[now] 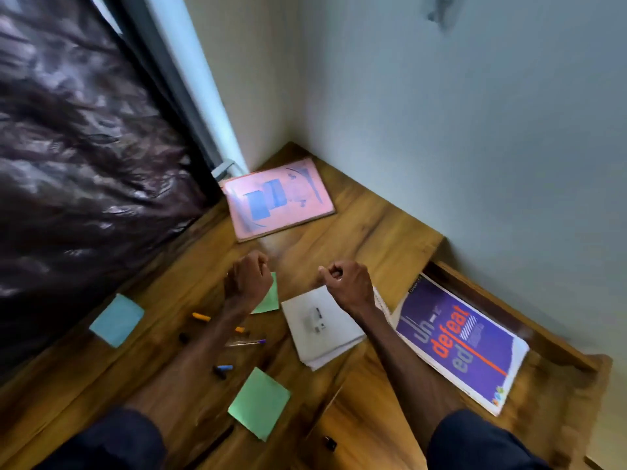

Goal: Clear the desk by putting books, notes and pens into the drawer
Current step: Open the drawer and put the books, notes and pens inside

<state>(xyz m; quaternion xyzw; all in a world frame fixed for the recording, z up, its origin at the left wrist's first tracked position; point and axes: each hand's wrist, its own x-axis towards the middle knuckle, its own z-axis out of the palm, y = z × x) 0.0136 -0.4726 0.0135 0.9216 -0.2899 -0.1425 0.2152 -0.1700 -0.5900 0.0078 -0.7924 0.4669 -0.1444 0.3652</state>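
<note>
My left hand and my right hand hover over the middle of the wooden desk, both with fingers curled and holding nothing. A pink book lies at the far corner. Under my right wrist lies a white spiral notebook. A purple book lies in the open drawer at the right. Sticky notes lie about: a blue note, a green note, and another green note partly under my left hand. Several pens lie under my left forearm.
A dark shiny curtain hangs along the desk's left side. Pale walls close the corner behind and to the right. A small dark object lies near the desk's front edge.
</note>
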